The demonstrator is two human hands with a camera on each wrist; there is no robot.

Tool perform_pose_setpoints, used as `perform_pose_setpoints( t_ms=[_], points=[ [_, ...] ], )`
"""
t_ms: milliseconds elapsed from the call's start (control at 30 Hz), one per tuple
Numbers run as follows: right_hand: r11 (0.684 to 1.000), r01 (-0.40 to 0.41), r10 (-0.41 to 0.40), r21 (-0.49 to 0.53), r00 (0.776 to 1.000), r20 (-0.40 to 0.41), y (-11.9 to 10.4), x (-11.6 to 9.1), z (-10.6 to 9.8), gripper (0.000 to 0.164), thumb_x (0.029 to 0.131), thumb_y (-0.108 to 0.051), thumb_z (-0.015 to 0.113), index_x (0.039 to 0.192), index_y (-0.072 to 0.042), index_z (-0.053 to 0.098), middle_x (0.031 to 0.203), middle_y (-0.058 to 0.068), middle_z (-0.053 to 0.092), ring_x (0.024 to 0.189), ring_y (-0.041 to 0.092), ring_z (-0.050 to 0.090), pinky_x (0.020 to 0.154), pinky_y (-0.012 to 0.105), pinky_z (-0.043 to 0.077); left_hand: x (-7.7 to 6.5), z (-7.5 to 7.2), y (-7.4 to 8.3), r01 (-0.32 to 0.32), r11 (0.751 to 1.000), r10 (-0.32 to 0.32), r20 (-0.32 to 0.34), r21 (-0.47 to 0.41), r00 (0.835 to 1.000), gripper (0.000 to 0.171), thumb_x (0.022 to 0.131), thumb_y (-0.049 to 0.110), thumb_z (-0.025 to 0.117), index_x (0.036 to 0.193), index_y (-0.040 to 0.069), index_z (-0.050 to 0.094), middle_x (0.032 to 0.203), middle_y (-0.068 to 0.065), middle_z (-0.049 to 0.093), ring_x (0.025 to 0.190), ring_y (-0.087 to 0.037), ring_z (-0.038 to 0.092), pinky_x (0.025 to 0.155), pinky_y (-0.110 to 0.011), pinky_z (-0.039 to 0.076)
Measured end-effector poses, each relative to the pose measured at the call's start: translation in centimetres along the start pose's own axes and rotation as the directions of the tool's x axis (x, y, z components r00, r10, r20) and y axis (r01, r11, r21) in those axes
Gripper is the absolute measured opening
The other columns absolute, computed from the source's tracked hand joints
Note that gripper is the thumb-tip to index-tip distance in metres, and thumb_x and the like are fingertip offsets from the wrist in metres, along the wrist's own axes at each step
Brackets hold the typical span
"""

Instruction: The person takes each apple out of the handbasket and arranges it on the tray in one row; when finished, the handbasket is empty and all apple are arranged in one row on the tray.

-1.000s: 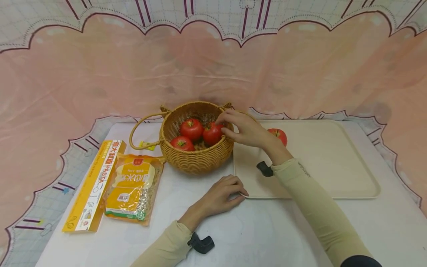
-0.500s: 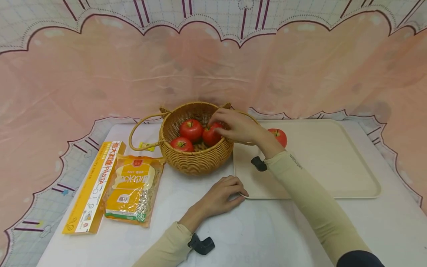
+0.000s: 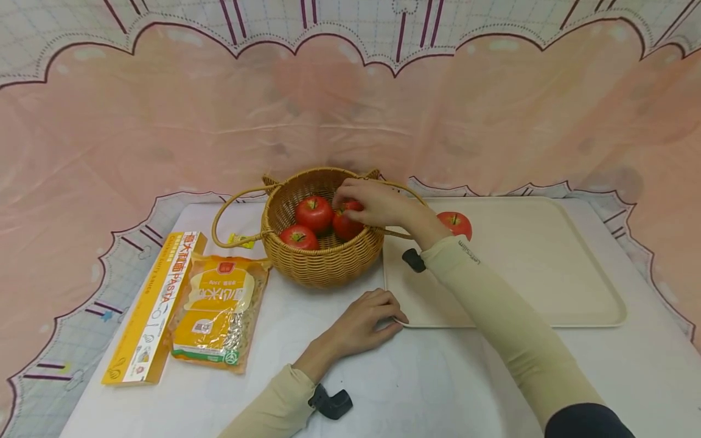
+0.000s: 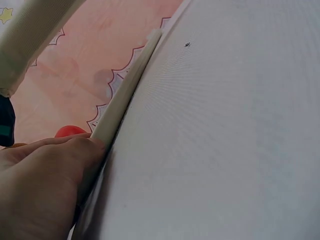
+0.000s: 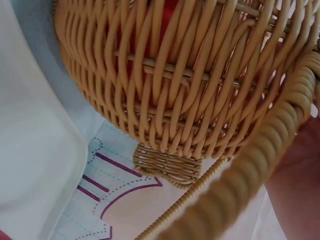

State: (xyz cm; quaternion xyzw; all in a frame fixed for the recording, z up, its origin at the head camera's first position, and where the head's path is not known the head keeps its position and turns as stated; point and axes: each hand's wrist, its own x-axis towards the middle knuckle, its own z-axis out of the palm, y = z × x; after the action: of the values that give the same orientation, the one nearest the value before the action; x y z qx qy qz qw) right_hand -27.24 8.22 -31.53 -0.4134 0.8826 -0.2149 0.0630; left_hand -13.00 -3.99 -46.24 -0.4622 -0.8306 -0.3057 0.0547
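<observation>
Head view: we see the right hand reaching over the rim of the basket at 3 o'clock, its fingers curled round an apple that sits inside, on that same side. We cannot tell whether the apple is lifted. Two more apples lie in the basket, at 11 and 8 o'clock. The left hand pinches the tray at its 8 o'clock corner, fingers narrow on the rim. On the tray, at 10 o'clock, we find a fourth apple. On the counter, 8 o'clock from the basket, lie a bag and, just beyond it, a box. In the right wrist view, the basket hides the right fingers from us.
</observation>
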Motion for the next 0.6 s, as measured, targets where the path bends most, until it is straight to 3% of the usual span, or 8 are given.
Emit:
perform_pose_setpoints(
  t_ms=[300, 600],
  points=[
    [0.998, -0.04, 0.045, -0.057, 0.993, 0.107, -0.8, 1.5, 0.1, 0.024, 0.091, -0.016, 0.059, 0.114, -0.011, 0.062, 0.115, 0.008, 0.054, 0.103, 0.026, 0.054, 0.092, 0.037, 0.045, -0.2, -0.2, -0.1, 0.015, 1.0, -0.015, 0.012, -0.011, 1.0, 0.012, 0.09, 0.024, 0.064, 0.099, 0.024, 0.07, 0.097, 0.012, 0.059, 0.097, -0.003, 0.052, 0.089, -0.022, 0.043],
    [0.986, -0.039, 0.067, -0.164, 0.983, 0.171, -1.0, 2.7, 0.3, 0.027, 0.09, -0.017, 0.062, 0.116, -0.011, 0.063, 0.115, 0.008, 0.054, 0.104, 0.024, 0.054, 0.095, 0.039, 0.044, -0.1, -0.3, 0.1, 0.01, 1.0, -0.01, 0.009, -0.009, 1.0, 0.011, 0.09, 0.024, 0.064, 0.099, 0.025, 0.07, 0.097, 0.012, 0.059, 0.097, -0.003, 0.052, 0.089, -0.022, 0.043]
  ],
)
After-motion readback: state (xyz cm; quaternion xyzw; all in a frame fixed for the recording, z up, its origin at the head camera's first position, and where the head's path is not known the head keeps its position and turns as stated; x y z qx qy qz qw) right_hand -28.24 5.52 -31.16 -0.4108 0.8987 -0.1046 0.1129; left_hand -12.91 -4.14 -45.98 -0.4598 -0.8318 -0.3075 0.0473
